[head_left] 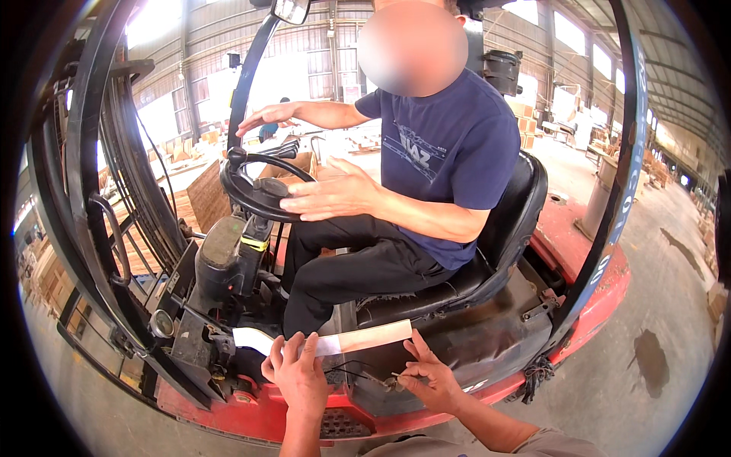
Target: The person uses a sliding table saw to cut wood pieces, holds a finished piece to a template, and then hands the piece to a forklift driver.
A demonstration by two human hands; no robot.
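Observation:
My left hand [298, 373] is closed around a long, thin, pale strip [377, 335], white at its left part and tan toward the right. Its material is unclear. The strip lies roughly level in front of the forklift's seat base. My right hand [432, 381] is just below the strip's right end, with one raised fingertip close to that end. Thumb and fingers of this hand come together on something small that I cannot make out.
A person in a blue shirt [434, 152] sits on the black forklift seat [518, 206], both hands raised near the steering wheel [247, 194]. The mast [99, 198] rises at left. A red step edge [221, 415] runs below my hands. Stacked boxes stand behind.

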